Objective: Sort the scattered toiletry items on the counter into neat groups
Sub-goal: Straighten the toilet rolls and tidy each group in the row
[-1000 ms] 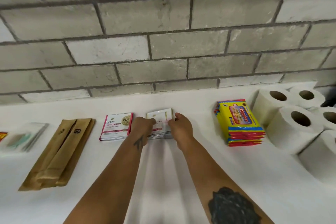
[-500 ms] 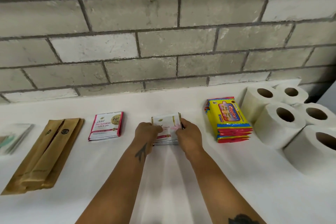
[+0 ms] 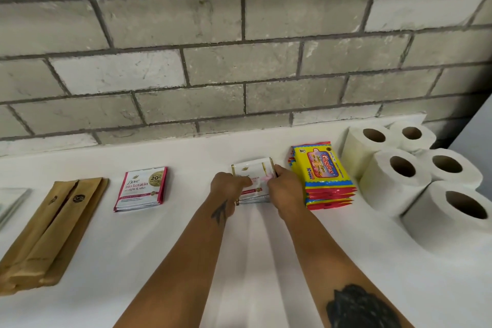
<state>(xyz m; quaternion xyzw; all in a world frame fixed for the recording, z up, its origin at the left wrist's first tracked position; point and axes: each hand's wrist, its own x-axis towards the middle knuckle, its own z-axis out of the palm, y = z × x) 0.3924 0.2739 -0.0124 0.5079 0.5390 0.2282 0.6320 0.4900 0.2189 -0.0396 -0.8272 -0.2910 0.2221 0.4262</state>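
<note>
While resting on the white counter (image 3: 159, 261), a white-and-pink shampoo sachet stack (image 3: 253, 176) is gripped by curled left hand (image 3: 226, 192) and right hand (image 3: 286, 192), one each side.

Left sachet stack (image 3: 141, 189), top sachet: "Dove", "bio keratin", "straight & silky"; gold round badge "NOW 20% MORE"; small print on pink band unreadable.
Middle sachet stack (image 3: 254, 171), partly covered by hands: "Dove", "keratin"; rest hidden.
Yellow wipes pack (image 3: 320, 168) on top of wipes stack: "Giggles", "10 wipes"; smaller print unreadable.
Brown paper sleeves (image 3: 50, 224): dark round logo marks, not legible.
</note>
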